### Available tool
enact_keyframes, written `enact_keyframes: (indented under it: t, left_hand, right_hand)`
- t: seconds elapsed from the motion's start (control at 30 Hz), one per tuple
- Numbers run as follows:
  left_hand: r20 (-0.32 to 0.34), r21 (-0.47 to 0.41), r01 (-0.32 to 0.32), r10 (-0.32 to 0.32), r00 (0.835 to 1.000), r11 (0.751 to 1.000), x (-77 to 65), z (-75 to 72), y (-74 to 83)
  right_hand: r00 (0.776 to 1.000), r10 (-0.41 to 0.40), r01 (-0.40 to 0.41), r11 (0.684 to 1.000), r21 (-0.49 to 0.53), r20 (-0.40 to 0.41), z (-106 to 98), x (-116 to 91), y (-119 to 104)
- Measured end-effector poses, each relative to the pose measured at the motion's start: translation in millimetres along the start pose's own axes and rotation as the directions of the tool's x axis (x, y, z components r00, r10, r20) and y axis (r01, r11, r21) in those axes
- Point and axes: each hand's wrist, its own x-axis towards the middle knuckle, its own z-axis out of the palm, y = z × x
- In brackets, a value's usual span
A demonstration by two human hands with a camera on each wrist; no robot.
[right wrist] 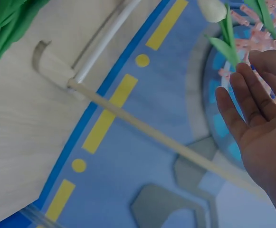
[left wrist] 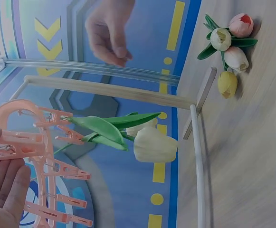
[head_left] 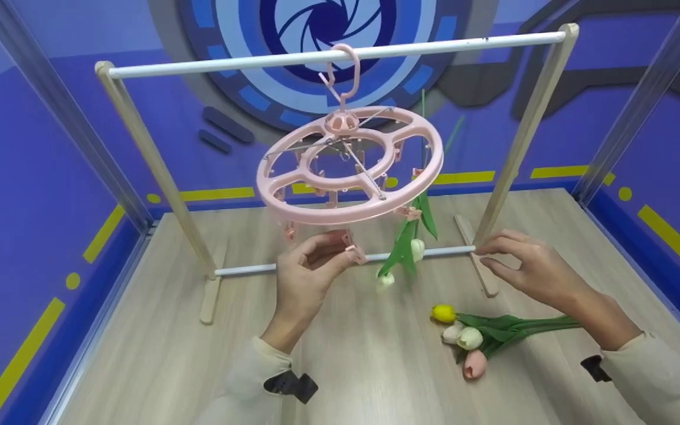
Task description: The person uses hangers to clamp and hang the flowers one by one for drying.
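Observation:
A round pink clip hanger point(head_left: 349, 215) hangs from the white top bar. My left hand point(head_left: 307, 277) pinches a pink clothespin point(left wrist: 21, 145) at the hanger's near lower edge, between thumb and fingers. Right of it, two white tulips point(head_left: 417, 250) with green leaves point(head_left: 400, 251) dangle heads down from the hanger's clips. Apart from the hanger, my right hand point(head_left: 529, 265) hovers near the rack's right foot, fingers loosely bent and holding nothing. Beneath it on the table lies a bunch of tulips, with yellow point(head_left: 443, 313), white point(head_left: 470, 338) and pink point(head_left: 475, 364) heads.
The rack has a white top bar point(head_left: 222, 65), wooden side posts point(head_left: 157, 165) and a white lower bar point(head_left: 245, 270). Its wooden feet point(head_left: 211, 301) stand on the wood-grain table point(head_left: 363, 366). Blue and purple patterned walls point(head_left: 56, 147) enclose the table.

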Motion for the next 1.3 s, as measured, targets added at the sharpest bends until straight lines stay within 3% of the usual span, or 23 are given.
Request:
enact_keyframes:
  t: [0.33,0.67,0.87,1.3]
  left_hand:
    - [-0.006,0.065,-0.003,0.003,1.0,0.998,-1.5,-4.1,-1.9]
    - [-0.007,0.073,0.012,-0.011,1.0,0.997,-3.0,-6.1,-2.4]
    - [-0.006,0.056,0.02,-0.02,1.0,0.998,-2.6,-5.7,-2.6]
    - [-0.004,0.062,0.029,-0.029,1.0,0.998,-2.1,-4.8,-3.5]
  right_hand:
    - [0.98,0.151,-0.147,0.988,-0.041,0.126,-5,-38,29]
    - [0.907,0.324,-0.316,0.946,-0.075,0.27,-9,-73,57]
    - [0.884,0.337,-0.345,0.938,-0.034,0.324,-9,-89,68]
    - [0.806,0.338,-0.402,0.915,0.031,0.486,-6,-113,88]
